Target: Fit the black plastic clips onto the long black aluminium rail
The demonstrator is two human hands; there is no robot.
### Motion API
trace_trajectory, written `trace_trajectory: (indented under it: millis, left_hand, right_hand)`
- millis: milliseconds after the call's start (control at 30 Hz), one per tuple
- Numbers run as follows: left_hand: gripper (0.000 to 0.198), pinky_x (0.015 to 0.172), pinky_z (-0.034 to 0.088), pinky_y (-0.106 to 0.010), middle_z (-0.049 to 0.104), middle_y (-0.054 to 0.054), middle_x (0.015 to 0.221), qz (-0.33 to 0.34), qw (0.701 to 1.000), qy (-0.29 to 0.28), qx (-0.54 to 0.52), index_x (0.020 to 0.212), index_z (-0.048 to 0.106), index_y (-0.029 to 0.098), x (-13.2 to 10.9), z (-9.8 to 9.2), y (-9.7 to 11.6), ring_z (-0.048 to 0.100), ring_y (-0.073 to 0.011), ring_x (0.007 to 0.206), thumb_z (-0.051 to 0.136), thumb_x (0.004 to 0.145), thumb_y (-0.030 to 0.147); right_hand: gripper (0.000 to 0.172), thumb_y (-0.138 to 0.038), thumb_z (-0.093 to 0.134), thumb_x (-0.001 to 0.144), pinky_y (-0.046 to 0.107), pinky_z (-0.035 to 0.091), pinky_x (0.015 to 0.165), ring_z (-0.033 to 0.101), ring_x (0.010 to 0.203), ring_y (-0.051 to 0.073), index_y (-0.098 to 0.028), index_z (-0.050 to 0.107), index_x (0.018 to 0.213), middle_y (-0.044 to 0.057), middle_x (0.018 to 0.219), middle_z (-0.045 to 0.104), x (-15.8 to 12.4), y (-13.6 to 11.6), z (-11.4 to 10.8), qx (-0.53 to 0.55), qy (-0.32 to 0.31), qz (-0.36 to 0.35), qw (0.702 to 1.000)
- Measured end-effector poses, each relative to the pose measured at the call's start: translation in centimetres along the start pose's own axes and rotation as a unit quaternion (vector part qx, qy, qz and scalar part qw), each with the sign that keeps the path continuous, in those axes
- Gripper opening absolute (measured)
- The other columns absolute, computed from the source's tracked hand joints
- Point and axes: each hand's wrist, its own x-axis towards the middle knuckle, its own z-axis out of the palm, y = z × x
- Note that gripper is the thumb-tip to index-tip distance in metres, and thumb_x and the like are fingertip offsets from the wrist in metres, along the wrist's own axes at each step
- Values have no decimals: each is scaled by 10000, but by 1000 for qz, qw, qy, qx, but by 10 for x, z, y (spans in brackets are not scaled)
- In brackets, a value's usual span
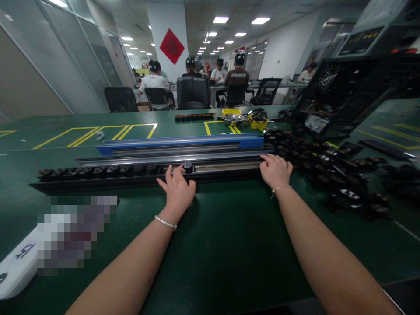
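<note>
Left hand [179, 188] lay over the middle of the black rail [108, 186], outer fingers spread, fingertips at a small dark block [187, 165]; whether they pinched it, you could not have told from this angle. Your right hand [275, 170] bent its fingers over the rail's right end; pinched or merely resting, unclear.

Rail's position: lengthwise across the green table [229, 245] in front of you, just nearer than a silver-and-black bar [177, 156] and a blue profile [180, 140]. Row of small black parts [108, 171] along its left stretch; pale strip [229, 167] bared between your hands.

Handling, judged by eye: rail stiff, probably light for its length, smooth enough to slide on the tabletop. Best held by its long outer walls, both ends supported, kept level. Block seemed hard and light; its sides offered the better purchase.

Writing: "PUMPKIN" across a co-worker's brown shirt [238, 78], plainly legible. Dark character on the red diamond [171, 47], too blurred to be sure of. Marks on the white object [19, 262] at lower left, not made out. Pale label [316, 124] on the dark case, too small to read.
</note>
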Motion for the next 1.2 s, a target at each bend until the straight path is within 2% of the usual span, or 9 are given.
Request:
trace_trajectory:
  millis: [167,467,800,1000,1200]
  left_hand:
    - [292,1075,82,-692,519,-105,1328,-11,1000,-14,3,1041,478,205,1,-2,2,211,-278,1392,471,750,222]
    - [440,1072,77,-689,528,-115,1309,-15,1000,-13,-1,1190,455,199,1,-2,2,236,-269,1382,469,752,233]
    - [511,1060,75,-695,521,-98,1326,-4,1000,-21,20,1265,445,267,1,-1,0,248,-272,1374,484,756,250]
    - [536,1052,87,-703,506,-112,1337,4,999,-19,33,1290,437,247,0,0,-1,263,-279,1365,484,756,263]
    - [468,1058,50,-708,542,-63,1325,15,999,-26,30,1225,499,246,-1,0,-2,260,-272,1359,470,757,231]
  right_hand:
    - [421,-281,338,818,506,199,1017,429,1178,241,-291,662,1086,13,1261,586,0,0,0,0,-1,0,1000]
    - [421,-283,339,817,509,194,1026,427,1190,244,-278,665,1083,21,1265,583,0,0,-1,3,-4,1,1000]
    - [432,-290,329,827,500,185,1037,418,1202,236,-272,657,1107,19,1284,572,0,-1,-2,1,-14,6,1000]
    - [426,-277,333,828,511,204,1014,425,1177,244,-270,661,1100,28,1263,585,0,0,0,-3,1,-1,1000]
    - [422,-268,344,824,515,210,1006,432,1156,250,-277,669,1094,32,1253,588,0,1,1,-4,6,-8,1000]
